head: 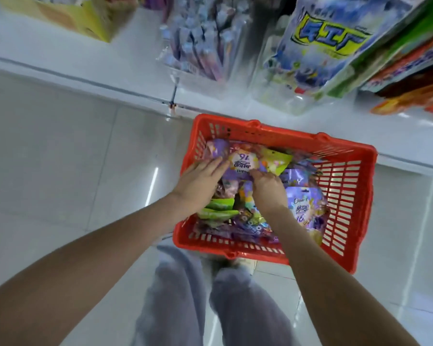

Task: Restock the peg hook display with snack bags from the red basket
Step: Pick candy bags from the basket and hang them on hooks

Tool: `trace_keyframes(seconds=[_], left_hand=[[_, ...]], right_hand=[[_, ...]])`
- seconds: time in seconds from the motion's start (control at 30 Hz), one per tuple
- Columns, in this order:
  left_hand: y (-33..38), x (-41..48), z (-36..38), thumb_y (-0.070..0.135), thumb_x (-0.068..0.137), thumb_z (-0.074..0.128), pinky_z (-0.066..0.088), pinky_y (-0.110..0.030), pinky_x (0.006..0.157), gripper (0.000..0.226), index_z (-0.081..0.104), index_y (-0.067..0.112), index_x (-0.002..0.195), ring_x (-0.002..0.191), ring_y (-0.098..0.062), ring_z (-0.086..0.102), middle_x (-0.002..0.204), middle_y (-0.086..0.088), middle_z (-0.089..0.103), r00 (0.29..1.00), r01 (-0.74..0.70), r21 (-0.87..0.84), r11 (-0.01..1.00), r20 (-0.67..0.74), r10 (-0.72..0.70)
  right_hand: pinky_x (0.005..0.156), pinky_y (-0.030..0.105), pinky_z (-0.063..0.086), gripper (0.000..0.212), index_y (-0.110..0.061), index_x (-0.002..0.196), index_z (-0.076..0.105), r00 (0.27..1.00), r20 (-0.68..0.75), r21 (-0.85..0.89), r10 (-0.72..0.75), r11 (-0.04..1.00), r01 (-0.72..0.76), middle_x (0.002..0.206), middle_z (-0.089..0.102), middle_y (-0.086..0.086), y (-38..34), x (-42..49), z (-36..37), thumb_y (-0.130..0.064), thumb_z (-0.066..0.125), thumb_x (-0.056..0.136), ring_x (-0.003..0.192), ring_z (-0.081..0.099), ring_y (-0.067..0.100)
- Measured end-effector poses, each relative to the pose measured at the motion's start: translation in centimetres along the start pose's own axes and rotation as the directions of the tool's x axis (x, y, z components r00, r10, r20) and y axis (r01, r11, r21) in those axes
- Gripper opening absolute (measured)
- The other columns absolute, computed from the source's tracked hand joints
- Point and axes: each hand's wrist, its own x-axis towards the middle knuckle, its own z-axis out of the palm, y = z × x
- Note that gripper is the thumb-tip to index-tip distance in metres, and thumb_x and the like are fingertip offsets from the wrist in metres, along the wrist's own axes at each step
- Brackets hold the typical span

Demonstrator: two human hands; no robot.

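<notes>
Both hands reach down into a red basket (348, 156) standing on the tiled floor (60, 158). The left hand (200, 182) lies flat, fingers straight, against a purple snack bag (244, 162) on top of the pile. The right hand (269, 189) curls its fingers round that bag's near edge. The hanging bags (323, 46) above are blurred, and the hands hide the bags beneath them.
</notes>
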Motion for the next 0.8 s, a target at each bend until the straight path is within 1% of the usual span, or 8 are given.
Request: trace_keyframes(seconds=[0.1,0.17,0.23,0.3,0.4,0.5,0.63,0.8], left_hand=[[0.7,0.0,0.7,0.02,0.098,0.04,0.017,-0.034,0.114,0.061,0.013,0.021,0.153,0.141,-0.022,0.025,0.156,-0.004,0.025,0.998,-0.016,-0.007,1.0,-0.064,0.015],[1.3,-0.4,0.4,0.023,0.099,0.043,0.022,-0.035,0.11,0.05,0.033,0.023,0.147,0.135,-0.024,0.034,0.15,-0.004,0.038,0.992,-0.066,-0.027,0.997,-0.109,0.063],[2.2,-1.0,-0.3,0.018,0.096,0.048,0.033,-0.039,0.103,0.032,0.059,0.015,0.126,0.123,-0.027,0.049,0.133,-0.007,0.056,0.978,-0.154,-0.05,0.987,-0.148,0.145],[3.4,-1.7,-1.2,0.018,0.095,0.053,0.043,-0.042,0.096,0.023,0.067,0.008,0.109,0.11,-0.03,0.058,0.117,-0.01,0.065,0.955,-0.249,-0.121,0.961,-0.195,0.223],[5.0,-2.7,-2.2,0.047,0.097,0.042,0.049,-0.043,0.089,0.044,0.064,0.015,0.117,0.111,-0.027,0.06,0.121,-0.007,0.065,0.966,-0.253,-0.348,0.903,-0.147,0.214],[5.5,-2.5,-2.3,0.063,0.089,0.037,0.053,-0.041,0.078,0.053,0.058,0.025,0.119,0.103,-0.025,0.063,0.116,-0.002,0.067,0.976,-0.219,-0.318,0.923,-0.049,0.214],[5.8,-1.4,-0.8,0.025,0.099,0.037,0.051,-0.035,0.059,0.022,0.052,0.015,0.112,0.066,-0.023,0.06,0.08,-0.003,0.064,0.957,-0.28,-0.104,0.954,0.045,0.286],[4.8,-0.2,1.4,0.02,0.101,0.037,0.05,-0.038,0.055,0.023,0.052,0.007,0.112,0.062,-0.028,0.061,0.072,-0.008,0.06,0.994,-0.098,-0.249,0.964,0.021,0.107]], right_hand=[[0.09,0.036,0.033,0.038,-0.009,0.122,0.057,0.997,-0.057,0.011,-0.043,0.999,0.044,0.107,0.064,0.018,0.3,-1.9,0.1,0.0,0.046,0.087,0.107,0.052,0.033],[0.088,0.038,0.036,0.022,-0.006,0.109,0.064,0.988,-0.108,0.111,-0.11,0.986,0.122,0.1,0.065,0.019,0.2,-4.1,-0.9,-0.007,0.053,0.09,0.103,0.056,0.034],[0.081,0.041,0.045,0.013,-0.002,0.092,0.068,0.962,-0.188,0.227,-0.198,0.944,0.239,0.087,0.067,0.018,0.2,-6.4,-2.3,-0.011,0.06,0.088,0.09,0.061,0.034],[0.073,0.041,0.05,0.007,-0.001,0.085,0.068,0.939,-0.248,0.303,-0.237,0.902,0.308,0.079,0.067,0.015,0.3,-8.4,-3.6,-0.005,0.063,0.085,0.079,0.062,0.034],[0.072,0.039,0.049,0.009,0.002,0.088,0.068,0.931,-0.32,0.405,-0.176,0.863,0.302,0.082,0.068,0.014,1.1,-10.0,-4.7,-0.003,0.06,0.085,0.079,0.062,0.033],[0.075,0.03,0.044,0.013,0.0,0.096,0.067,0.958,-0.271,0.508,-0.096,0.831,0.227,0.091,0.067,0.013,2.4,-10.0,-4.0,-0.008,0.059,0.089,0.087,0.061,0.033],[0.085,0.02,0.037,0.043,-0.013,0.128,0.051,1.0,0.001,0.627,-0.011,0.779,0.008,0.124,0.056,0.006,4.4,-7.8,-0.2,-0.017,0.065,0.088,0.112,0.052,0.021],[0.116,0.04,0.015,0.076,-0.007,0.15,0.012,0.954,0.042,0.33,0.298,0.897,-0.295,0.157,0.012,0.014,10.7,-3.8,3.1,-0.006,0.058,0.089,0.144,0.01,0.029]])
